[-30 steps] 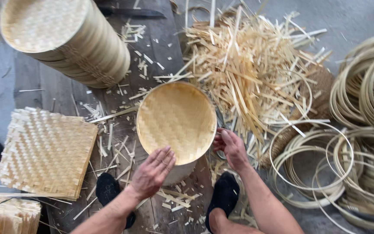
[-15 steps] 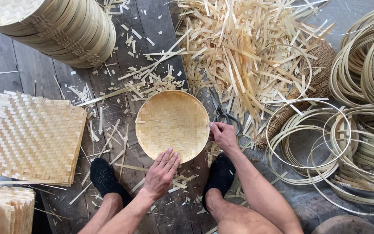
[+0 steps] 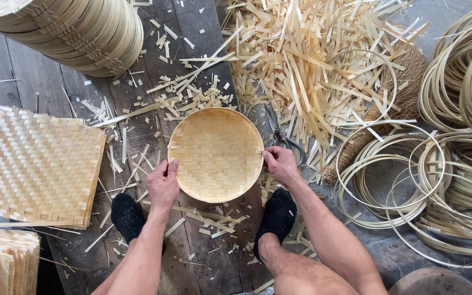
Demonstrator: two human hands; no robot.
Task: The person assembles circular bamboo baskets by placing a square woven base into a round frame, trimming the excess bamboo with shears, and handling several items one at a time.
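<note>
A round woven bamboo tray (image 3: 216, 153) lies open side up between my feet on the dark plank floor. My left hand (image 3: 163, 183) grips its left rim, thumb over the edge. On the opposite side my right hand (image 3: 281, 165) holds the right rim. Both hands are closed on the tray. Grey scissors (image 3: 279, 134) lie just beyond my right hand, partly under bamboo strips.
A stack of square woven mats (image 3: 34, 166) lies at left. A tall stack of finished round trays (image 3: 77, 30) leans at top left. A loose pile of bamboo strips (image 3: 307, 60) fills the top centre. Several bamboo hoops (image 3: 411, 180) and coils (image 3: 465, 71) lie at right, with a brush (image 3: 381, 117).
My left hand has moved from below the tray up to its left rim and taken hold. The tray has lowered a little and sits level. The view has shifted downward.
</note>
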